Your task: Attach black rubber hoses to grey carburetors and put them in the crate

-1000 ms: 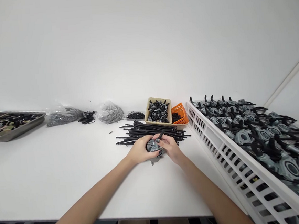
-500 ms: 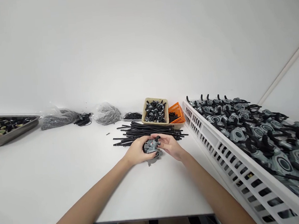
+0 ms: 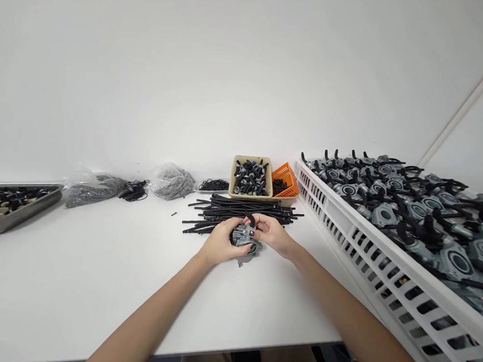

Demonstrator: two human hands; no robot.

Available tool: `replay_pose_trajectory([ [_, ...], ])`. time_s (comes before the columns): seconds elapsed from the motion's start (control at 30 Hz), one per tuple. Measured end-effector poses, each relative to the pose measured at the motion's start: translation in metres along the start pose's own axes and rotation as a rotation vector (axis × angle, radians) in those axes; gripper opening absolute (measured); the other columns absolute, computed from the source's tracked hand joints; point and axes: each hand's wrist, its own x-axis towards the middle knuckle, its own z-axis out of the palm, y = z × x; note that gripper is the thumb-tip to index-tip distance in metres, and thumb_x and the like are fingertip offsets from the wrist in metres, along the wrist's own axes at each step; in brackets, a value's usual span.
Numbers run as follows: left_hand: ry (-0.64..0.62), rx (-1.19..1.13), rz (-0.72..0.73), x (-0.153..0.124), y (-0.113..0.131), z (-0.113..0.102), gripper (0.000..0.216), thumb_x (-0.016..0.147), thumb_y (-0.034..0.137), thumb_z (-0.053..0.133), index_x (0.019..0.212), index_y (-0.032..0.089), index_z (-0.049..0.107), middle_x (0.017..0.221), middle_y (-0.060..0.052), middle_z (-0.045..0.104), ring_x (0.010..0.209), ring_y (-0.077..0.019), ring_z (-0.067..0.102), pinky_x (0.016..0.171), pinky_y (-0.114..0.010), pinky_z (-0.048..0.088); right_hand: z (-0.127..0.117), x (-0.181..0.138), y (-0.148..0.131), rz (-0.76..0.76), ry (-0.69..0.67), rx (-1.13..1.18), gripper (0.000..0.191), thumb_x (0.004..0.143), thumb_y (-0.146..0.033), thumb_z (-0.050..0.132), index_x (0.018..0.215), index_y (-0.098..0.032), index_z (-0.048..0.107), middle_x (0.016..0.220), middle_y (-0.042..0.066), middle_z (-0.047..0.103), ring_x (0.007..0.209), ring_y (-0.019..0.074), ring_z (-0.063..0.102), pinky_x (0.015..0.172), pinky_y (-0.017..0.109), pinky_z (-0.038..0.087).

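A small grey metal part [image 3: 243,239] with a black rubber tube on it is held just above the white table [image 3: 86,282]. My left hand [image 3: 220,242] wraps round its left side. My right hand [image 3: 270,232] grips its right side, fingers pinched at the black tube near the top. A pile of black rubber tubes [image 3: 239,210] lies right behind both hands.
A beige bin [image 3: 252,178] of black-and-grey parts and an orange basket [image 3: 283,179] stand behind the tubes. A white slatted crate [image 3: 381,259] full of finished grey parts fills the right. Plastic bags [image 3: 171,182] and a metal tray [image 3: 13,202] sit at the far left.
Both hands stayed on the grey part; my right fingers shifted on the black tube, which now curls at the part's top instead of sticking up.
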Motion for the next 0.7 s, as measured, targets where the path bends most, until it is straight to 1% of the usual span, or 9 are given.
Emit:
replay_pose_trajectory([
  [0.07, 0.014, -0.010, -0.013, 0.000, 0.000, 0.000, 0.036, 0.068, 0.027, 0.068, 0.101, 0.016, 0.060, 0.089, -0.003, 0.067, 0.079, -0.0191, 0.063, 0.074, -0.028, 0.049, -0.001, -0.001, -0.002, 0.013, -0.042, -0.007, 0.030, 0.075, -0.043, 0.076, 0.094, -0.022, 0.069, 0.102, 0.005, 0.062, 0.096, 0.0191, 0.057, 0.085, 0.031, 0.046],
  [0.13, 0.018, -0.015, -0.024, 0.001, 0.001, 0.000, 0.036, 0.068, 0.027, 0.068, 0.101, 0.016, 0.061, 0.090, -0.003, 0.068, 0.081, -0.0197, 0.063, 0.075, -0.028, 0.049, -0.001, -0.001, -0.003, 0.007, -0.053, -0.042, 0.029, 0.079, -0.046, 0.072, 0.096, -0.022, 0.071, 0.104, 0.006, 0.060, 0.095, 0.0190, 0.057, 0.081, 0.030, 0.047],
  [0.2, 0.017, -0.028, -0.026, 0.001, 0.000, 0.000, 0.037, 0.068, 0.026, 0.068, 0.103, 0.016, 0.062, 0.094, -0.004, 0.069, 0.085, -0.0207, 0.064, 0.078, -0.029, 0.049, 0.000, -0.001, -0.003, -0.016, -0.018, -0.086, 0.029, 0.078, -0.046, 0.073, 0.092, -0.021, 0.072, 0.103, 0.006, 0.057, 0.094, 0.0186, 0.057, 0.080, 0.029, 0.047],
  [0.27, 0.018, -0.047, -0.025, 0.000, -0.001, 0.000, 0.040, 0.068, 0.025, 0.068, 0.106, 0.016, 0.063, 0.100, -0.005, 0.070, 0.089, -0.0215, 0.065, 0.082, -0.030, 0.050, 0.002, 0.000, -0.002, -0.035, 0.029, -0.113, 0.030, 0.075, -0.047, 0.075, 0.088, -0.020, 0.072, 0.101, 0.005, 0.055, 0.094, 0.0183, 0.056, 0.082, 0.029, 0.048],
  [0.4, 0.030, -0.060, -0.025, -0.001, -0.004, 0.000, 0.042, 0.067, 0.024, 0.069, 0.107, 0.015, 0.064, 0.102, -0.006, 0.071, 0.091, -0.0221, 0.066, 0.085, -0.030, 0.050, 0.008, 0.001, 0.001, -0.040, 0.100, -0.115, 0.033, 0.072, -0.049, 0.077, 0.085, -0.020, 0.070, 0.100, 0.004, 0.053, 0.093, 0.0178, 0.057, 0.086, 0.031, 0.048],
  [0.5, 0.023, -0.070, -0.022, -0.001, -0.005, 0.000, 0.043, 0.067, 0.024, 0.070, 0.108, 0.015, 0.064, 0.103, -0.006, 0.071, 0.092, -0.0224, 0.066, 0.085, -0.031, 0.050, 0.010, 0.000, 0.000, -0.001, 0.099, -0.096, 0.032, 0.071, -0.047, 0.078, 0.086, -0.019, 0.069, 0.093, 0.003, 0.056, 0.089, 0.0168, 0.058, 0.084, 0.031, 0.048],
  [0.57, 0.017, -0.075, -0.025, -0.001, -0.006, 0.000, 0.045, 0.067, 0.024, 0.070, 0.111, 0.015, 0.064, 0.104, -0.007, 0.071, 0.093, -0.0229, 0.066, 0.086, -0.031, 0.050, 0.009, -0.001, 0.000, 0.027, 0.099, -0.053, 0.033, 0.072, -0.046, 0.078, 0.088, -0.020, 0.067, 0.089, 0.002, 0.059, 0.086, 0.0163, 0.058, 0.080, 0.030, 0.048],
  [0.63, 0.007, -0.079, -0.030, -0.001, -0.007, 0.000, 0.047, 0.067, 0.025, 0.070, 0.113, 0.015, 0.064, 0.106, -0.007, 0.071, 0.095, -0.0237, 0.066, 0.087, -0.032, 0.050, 0.007, 0.000, 0.000, 0.036, 0.138, -0.007, 0.034, 0.072, -0.046, 0.077, 0.092, -0.021, 0.066, 0.091, 0.002, 0.062, 0.083, 0.0161, 0.059, 0.076, 0.029, 0.049],
  [0.7, -0.014, -0.084, -0.034, -0.001, -0.009, 0.000, 0.048, 0.067, 0.026, 0.071, 0.114, 0.016, 0.064, 0.108, -0.007, 0.070, 0.097, -0.0244, 0.066, 0.088, -0.033, 0.049, 0.004, 0.001, -0.001, 0.011, 0.181, -0.003, 0.034, 0.071, -0.047, 0.077, 0.092, -0.022, 0.065, 0.093, 0.003, 0.064, 0.081, 0.0158, 0.059, 0.074, 0.030, 0.050],
])
